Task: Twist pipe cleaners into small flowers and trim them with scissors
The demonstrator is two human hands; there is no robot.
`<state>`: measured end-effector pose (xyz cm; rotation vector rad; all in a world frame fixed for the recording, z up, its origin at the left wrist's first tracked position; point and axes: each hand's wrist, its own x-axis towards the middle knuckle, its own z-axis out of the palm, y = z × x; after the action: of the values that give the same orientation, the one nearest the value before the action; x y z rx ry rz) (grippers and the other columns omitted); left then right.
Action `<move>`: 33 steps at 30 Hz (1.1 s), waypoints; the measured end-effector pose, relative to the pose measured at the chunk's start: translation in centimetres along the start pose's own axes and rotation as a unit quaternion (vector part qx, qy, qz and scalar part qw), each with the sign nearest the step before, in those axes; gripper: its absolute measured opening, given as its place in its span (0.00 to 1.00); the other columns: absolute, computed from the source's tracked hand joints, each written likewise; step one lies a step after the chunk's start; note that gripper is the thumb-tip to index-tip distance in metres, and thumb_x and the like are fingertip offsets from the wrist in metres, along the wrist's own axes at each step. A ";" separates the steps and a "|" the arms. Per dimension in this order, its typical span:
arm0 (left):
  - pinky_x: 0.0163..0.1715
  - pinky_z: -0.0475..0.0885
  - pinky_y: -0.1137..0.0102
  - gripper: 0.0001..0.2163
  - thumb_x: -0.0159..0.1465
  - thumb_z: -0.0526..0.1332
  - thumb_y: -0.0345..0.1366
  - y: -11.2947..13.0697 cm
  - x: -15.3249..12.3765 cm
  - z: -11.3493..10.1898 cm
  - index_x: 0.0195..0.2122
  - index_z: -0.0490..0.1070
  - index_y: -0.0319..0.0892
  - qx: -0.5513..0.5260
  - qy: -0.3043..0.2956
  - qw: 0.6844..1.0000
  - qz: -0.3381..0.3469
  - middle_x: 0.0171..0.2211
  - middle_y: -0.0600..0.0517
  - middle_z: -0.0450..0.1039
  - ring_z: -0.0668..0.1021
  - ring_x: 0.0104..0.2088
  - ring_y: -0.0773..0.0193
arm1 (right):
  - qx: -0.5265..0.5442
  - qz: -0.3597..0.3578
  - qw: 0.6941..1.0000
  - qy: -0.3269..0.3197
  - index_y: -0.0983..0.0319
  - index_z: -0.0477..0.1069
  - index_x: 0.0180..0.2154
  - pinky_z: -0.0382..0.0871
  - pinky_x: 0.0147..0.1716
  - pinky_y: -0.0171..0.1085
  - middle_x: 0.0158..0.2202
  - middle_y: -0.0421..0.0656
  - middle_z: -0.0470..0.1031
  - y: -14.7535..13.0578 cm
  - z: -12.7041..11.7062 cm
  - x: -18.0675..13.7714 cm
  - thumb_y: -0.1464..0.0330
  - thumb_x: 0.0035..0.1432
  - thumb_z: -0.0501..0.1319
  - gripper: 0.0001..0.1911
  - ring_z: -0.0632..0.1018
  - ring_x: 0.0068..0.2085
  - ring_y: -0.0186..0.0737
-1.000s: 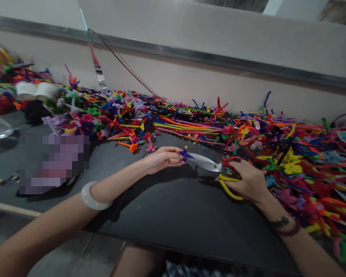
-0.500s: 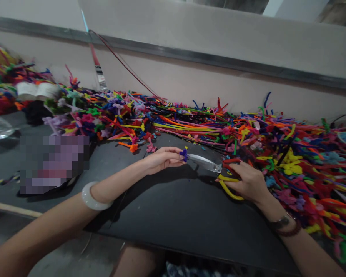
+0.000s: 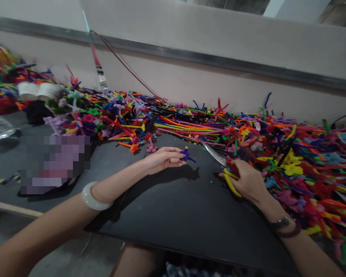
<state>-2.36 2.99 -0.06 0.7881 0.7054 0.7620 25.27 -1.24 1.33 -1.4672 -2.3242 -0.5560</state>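
Pinching a purple flower (image 3: 185, 154), your left hand (image 3: 165, 158) hides part of it behind the fingertips; its stem (image 3: 192, 159) points right and slightly down, away from them. Your right hand's (image 3: 248, 180) curled fingers partly cover the scissors' (image 3: 222, 162) handles.

Two hands are counted: one left hand (image 3: 165, 157), by which one purple flower (image 3: 185, 154) is held, and one right hand (image 3: 249, 179), by which one pair of scissors (image 3: 218, 157) is held. One white bangle (image 3: 88, 195) is worn on the left wrist; two bands, one of them a beaded bracelet (image 3: 291, 231), are worn on the right. One bench (image 3: 190, 219) is shown, on which two white rolls (image 3: 28, 91) are counted. Fuzzy stems (image 3: 190, 128) and other fuzzy flowers (image 3: 292, 164) are piled in dozens, too tangled to be counted exactly.
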 end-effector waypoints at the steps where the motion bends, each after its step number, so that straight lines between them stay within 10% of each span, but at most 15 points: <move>1: 0.36 0.69 0.72 0.06 0.50 0.62 0.28 0.0 0.0 0.0 0.29 0.68 0.37 -0.001 0.002 1.000 -0.003 0.25 0.51 0.72 0.76 0.28 0.69 | -0.006 0.015 1.000 -0.005 0.65 0.65 0.33 0.62 0.24 0.33 0.27 0.46 0.71 0.1 0.1 0.1 0.53 0.49 0.53 0.21 0.72 0.29 0.41; 13: 0.25 0.69 0.78 0.06 0.50 0.62 0.32 0.3 -0.4 0.6 0.25 0.67 0.35 0.021 -0.010 1.000 -0.019 0.17 0.54 0.68 0.73 0.20 0.73 | -0.044 -0.091 0.982 0.158 0.66 0.64 0.36 0.62 0.22 0.32 0.26 0.46 0.72 0.8 -0.1 -0.5 0.57 0.52 0.51 0.19 0.73 0.24 0.37; 33: 0.19 0.65 0.81 0.05 0.55 0.56 0.29 0.6 -0.5 0.7 0.27 0.69 0.35 0.007 0.000 0.996 -0.085 0.17 0.52 0.70 0.71 0.17 0.75 | -0.041 -0.099 0.991 0.085 0.64 0.70 0.31 0.61 0.22 0.31 0.23 0.45 0.74 0.6 -0.5 -0.6 0.59 0.56 0.47 0.19 0.74 0.25 0.37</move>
<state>-2.24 2.57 0.91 0.7312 0.7680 0.6031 26.15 -1.73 1.58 -1.1776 -2.3482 -0.8050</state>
